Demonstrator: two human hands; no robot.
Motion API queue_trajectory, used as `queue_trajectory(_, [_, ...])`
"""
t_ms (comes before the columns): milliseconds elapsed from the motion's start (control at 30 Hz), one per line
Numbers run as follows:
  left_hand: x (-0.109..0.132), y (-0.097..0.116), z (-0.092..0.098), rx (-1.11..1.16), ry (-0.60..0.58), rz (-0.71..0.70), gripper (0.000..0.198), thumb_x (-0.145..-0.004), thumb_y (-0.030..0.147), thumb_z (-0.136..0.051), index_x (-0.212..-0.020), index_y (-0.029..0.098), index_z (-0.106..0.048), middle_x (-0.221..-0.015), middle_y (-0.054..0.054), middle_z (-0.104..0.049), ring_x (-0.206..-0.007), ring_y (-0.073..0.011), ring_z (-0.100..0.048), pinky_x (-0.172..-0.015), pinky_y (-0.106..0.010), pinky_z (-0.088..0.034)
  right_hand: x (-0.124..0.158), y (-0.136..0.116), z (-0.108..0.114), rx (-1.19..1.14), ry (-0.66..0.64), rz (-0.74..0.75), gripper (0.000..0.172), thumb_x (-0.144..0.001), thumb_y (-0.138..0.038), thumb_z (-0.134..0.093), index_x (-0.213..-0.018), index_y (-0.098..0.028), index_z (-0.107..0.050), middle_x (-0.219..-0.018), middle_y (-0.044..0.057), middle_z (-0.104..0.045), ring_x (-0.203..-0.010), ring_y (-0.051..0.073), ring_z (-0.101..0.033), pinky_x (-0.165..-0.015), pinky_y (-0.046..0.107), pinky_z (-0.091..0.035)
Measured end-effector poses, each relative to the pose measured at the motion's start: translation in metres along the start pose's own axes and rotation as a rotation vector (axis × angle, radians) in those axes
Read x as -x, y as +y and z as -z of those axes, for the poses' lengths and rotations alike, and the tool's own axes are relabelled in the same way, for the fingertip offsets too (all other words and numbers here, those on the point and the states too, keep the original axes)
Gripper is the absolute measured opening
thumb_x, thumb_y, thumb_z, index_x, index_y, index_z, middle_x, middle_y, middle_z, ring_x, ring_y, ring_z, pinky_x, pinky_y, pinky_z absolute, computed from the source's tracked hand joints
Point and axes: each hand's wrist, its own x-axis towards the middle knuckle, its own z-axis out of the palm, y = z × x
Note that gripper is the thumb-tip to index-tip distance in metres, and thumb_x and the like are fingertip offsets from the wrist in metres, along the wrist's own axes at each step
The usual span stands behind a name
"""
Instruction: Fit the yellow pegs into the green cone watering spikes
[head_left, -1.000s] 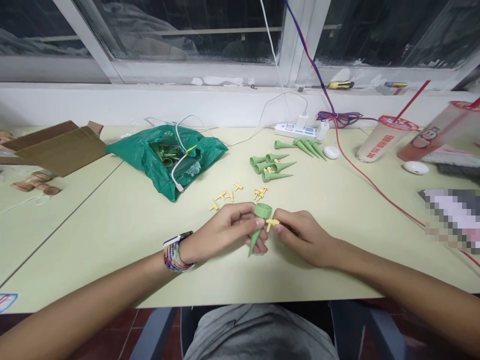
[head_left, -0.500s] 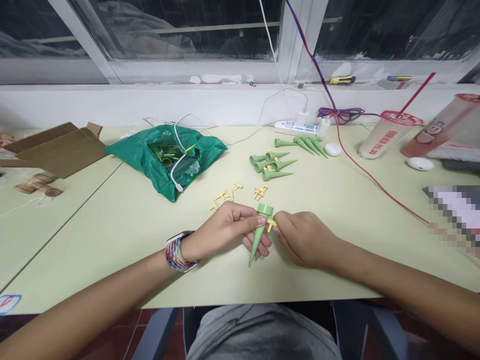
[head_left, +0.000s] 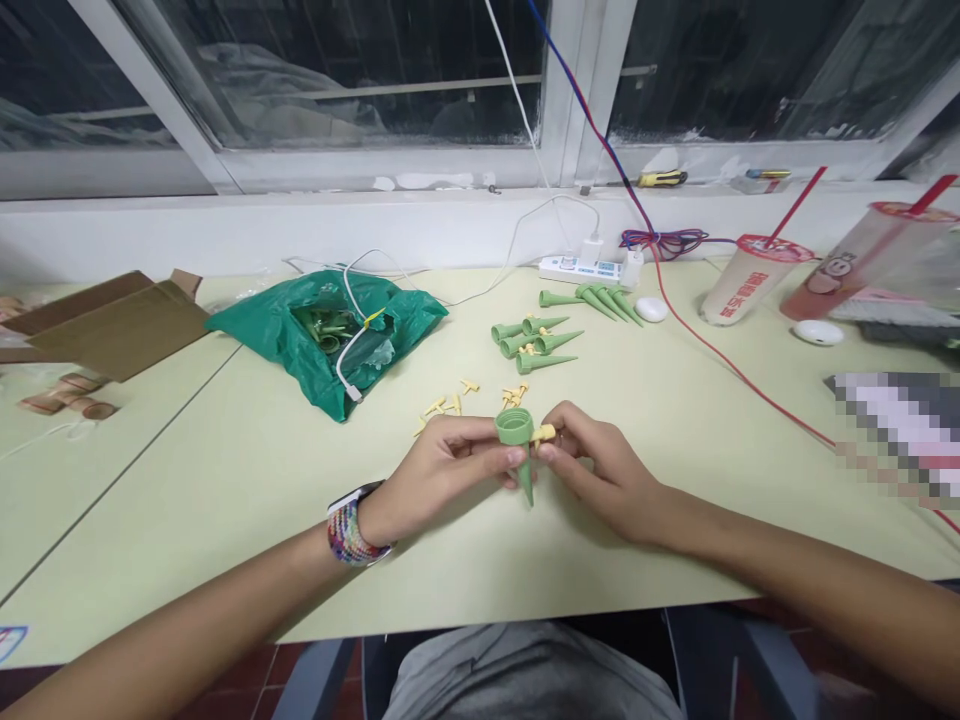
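Note:
My left hand [head_left: 442, 468] is closed around a green plastic watering spike [head_left: 514, 428], its threaded round mouth tipped toward me and its point downward. A yellow T-shaped valve [head_left: 544, 433] juts from the spike's right side, just below the mouth. My right hand [head_left: 611, 475] pinches this valve between thumb and forefinger; its inner end is partly hidden. Just beyond my hands lie several loose yellow T-shaped valves [head_left: 456, 404] and a small cluster of yellow pieces [head_left: 514, 395]. Farther back are several green spikes with yellow pieces among them [head_left: 546, 363].
An opened green plastic bag [head_left: 405, 345] with more green spikes sits at the back left, a white cable across it. A cardboard box [head_left: 112, 325] is left of it. A power strip [head_left: 577, 269], more green spikes [head_left: 600, 300] and two drink cups [head_left: 754, 280] stand toward the back right.
The spike has turned in my left hand, its mouth now facing me and its point nearer vertical. My right fingers have shifted on the yellow valve. The view has tilted slightly upward.

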Motion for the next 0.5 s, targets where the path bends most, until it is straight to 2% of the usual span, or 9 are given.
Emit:
queue_trajectory(100, [0.0, -0.004, 0.001, -0.01, 0.116, -0.077, 0.02, -0.092, 0.03, -0.078, -0.083, 0.013, -0.08, -0.08, -0.007, -0.075, -0.075, -0.0156, -0.07, -0.074, -0.026, -0.059, -0.001, 0.005, -0.002, -0.049, 0.062, -0.057, 0.027, -0.101, -0.047, -0.064, -0.1, -0.022, -0.051, -0.076, -0.003, -0.057, -0.065, 0.013, -0.054, -0.06, 0.026, -0.042])
queue_trajectory(167, [0.0, -0.008, 0.002, 0.047, 0.141, -0.067, 0.019, -0.092, 0.03, -0.078, -0.085, 0.013, -0.078, -0.081, -0.007, -0.075, -0.077, -0.0161, -0.072, -0.076, -0.026, -0.06, -0.001, 0.01, -0.005, -0.008, 0.052, -0.028, 0.026, -0.099, -0.043, -0.068, -0.1, -0.022, -0.054, -0.08, -0.001, -0.06, -0.067, 0.013, -0.056, -0.061, 0.026, -0.044])
queue_trajectory(333, [-0.001, -0.011, 0.003, 0.11, 0.141, -0.042, 0.023, -0.09, 0.031, -0.081, -0.095, 0.014, -0.067, -0.086, -0.007, -0.077, -0.082, -0.0177, -0.074, -0.081, -0.03, -0.061, -0.001, 0.019, -0.008, 0.23, 0.109, 0.221, 0.011, -0.103, -0.03, -0.062, -0.098, -0.021, -0.059, -0.085, 0.001, -0.062, -0.068, 0.012, -0.056, -0.064, 0.027, -0.045])
queue_trajectory(433, [-0.002, -0.014, 0.005, 0.05, 0.212, -0.073, 0.03, -0.088, 0.03, -0.083, -0.103, 0.018, -0.06, -0.085, -0.002, -0.073, -0.077, -0.0151, -0.073, -0.075, -0.027, -0.061, -0.004, 0.023, -0.003, 0.365, 0.155, 0.328, 0.005, -0.104, -0.025, -0.06, -0.103, -0.021, -0.063, -0.087, 0.004, -0.066, -0.075, 0.015, -0.06, -0.067, 0.029, -0.047])
queue_trajectory(500, [-0.003, -0.018, 0.007, 0.019, 0.243, -0.078, 0.037, -0.087, 0.03, -0.083, -0.111, 0.021, -0.056, -0.088, 0.001, -0.07, -0.076, -0.0137, -0.073, -0.073, -0.026, -0.06, -0.007, 0.027, 0.002, 0.42, 0.181, 0.357, 0.007, -0.104, -0.022, -0.06, -0.108, -0.021, -0.066, -0.09, 0.005, -0.069, -0.079, 0.017, -0.063, -0.07, 0.031, -0.049])
